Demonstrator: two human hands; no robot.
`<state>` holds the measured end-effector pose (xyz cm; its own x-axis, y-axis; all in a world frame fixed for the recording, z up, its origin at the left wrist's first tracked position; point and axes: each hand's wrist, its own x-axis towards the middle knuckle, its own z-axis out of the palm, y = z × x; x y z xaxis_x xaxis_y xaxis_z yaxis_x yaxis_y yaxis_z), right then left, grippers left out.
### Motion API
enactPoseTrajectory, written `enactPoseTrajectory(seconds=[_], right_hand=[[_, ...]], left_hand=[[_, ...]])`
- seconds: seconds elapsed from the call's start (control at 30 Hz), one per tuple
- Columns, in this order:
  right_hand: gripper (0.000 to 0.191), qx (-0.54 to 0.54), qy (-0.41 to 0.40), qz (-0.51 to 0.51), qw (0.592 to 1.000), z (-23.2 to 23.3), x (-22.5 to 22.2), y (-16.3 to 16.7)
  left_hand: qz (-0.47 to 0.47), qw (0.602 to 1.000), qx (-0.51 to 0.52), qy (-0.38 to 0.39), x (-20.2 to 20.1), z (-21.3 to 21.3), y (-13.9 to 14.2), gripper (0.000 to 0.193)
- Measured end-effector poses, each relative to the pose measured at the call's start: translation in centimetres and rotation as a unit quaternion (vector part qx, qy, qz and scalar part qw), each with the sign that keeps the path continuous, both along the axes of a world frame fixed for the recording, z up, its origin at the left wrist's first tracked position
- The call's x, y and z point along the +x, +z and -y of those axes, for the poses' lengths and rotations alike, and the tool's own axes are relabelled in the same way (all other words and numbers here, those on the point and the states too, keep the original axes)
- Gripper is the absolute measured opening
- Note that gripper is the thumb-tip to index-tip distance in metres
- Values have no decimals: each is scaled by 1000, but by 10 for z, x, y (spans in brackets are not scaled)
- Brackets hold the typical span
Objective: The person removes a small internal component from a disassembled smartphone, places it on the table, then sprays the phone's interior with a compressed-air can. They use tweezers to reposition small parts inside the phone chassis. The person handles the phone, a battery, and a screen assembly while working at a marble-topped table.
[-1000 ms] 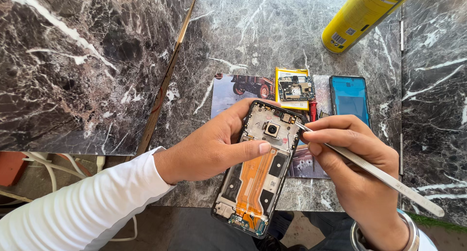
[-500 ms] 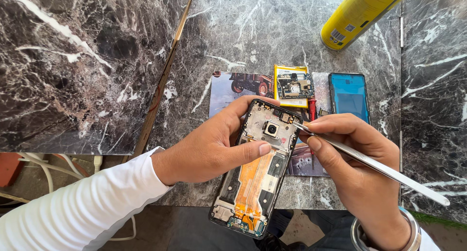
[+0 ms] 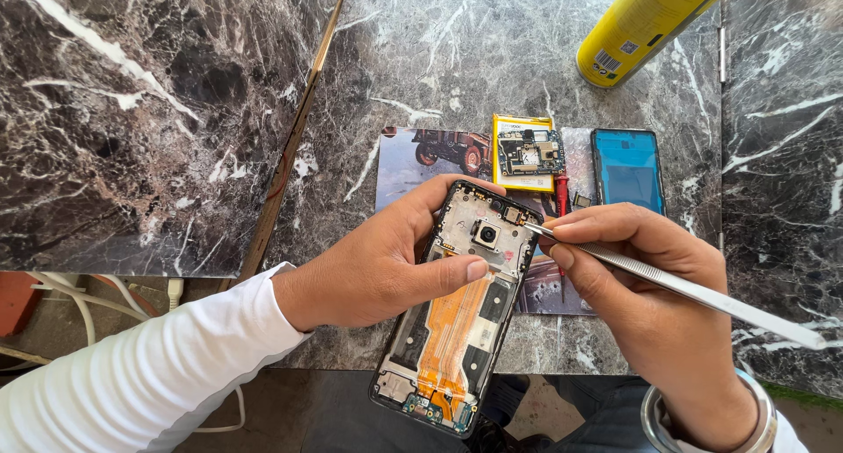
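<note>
My right hand pinches tweezers, tips at the top edge of the opened phone. My left hand grips that phone, thumb across its middle, above the marble table. Beyond lie a circuit board and blue screen.

A phone-repair bench: opened phone, loose circuit board, tweezers, marble tabletop.

A desk of dark, white-veined marble is lit by daylight; white cables are seen below.
</note>
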<state>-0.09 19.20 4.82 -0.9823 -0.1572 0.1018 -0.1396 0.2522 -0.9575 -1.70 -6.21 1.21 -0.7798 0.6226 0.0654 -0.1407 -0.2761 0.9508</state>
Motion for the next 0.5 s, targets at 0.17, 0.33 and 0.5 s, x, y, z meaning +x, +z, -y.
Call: enactPoseTrajectory(seconds=[0.17, 0.33, 0.5], right_hand=[[17, -3, 16, -38, 999, 2, -1, -5], [15, 9, 16, -95, 995, 6, 1, -10], [15, 33, 3, -156, 987, 11, 6, -12]], left_hand=[[5, 1000, 9, -1, 0, 1, 2, 56], [18, 1000, 22, 2, 0, 3, 4, 56], [19, 999, 27, 3, 1, 2, 5, 55]])
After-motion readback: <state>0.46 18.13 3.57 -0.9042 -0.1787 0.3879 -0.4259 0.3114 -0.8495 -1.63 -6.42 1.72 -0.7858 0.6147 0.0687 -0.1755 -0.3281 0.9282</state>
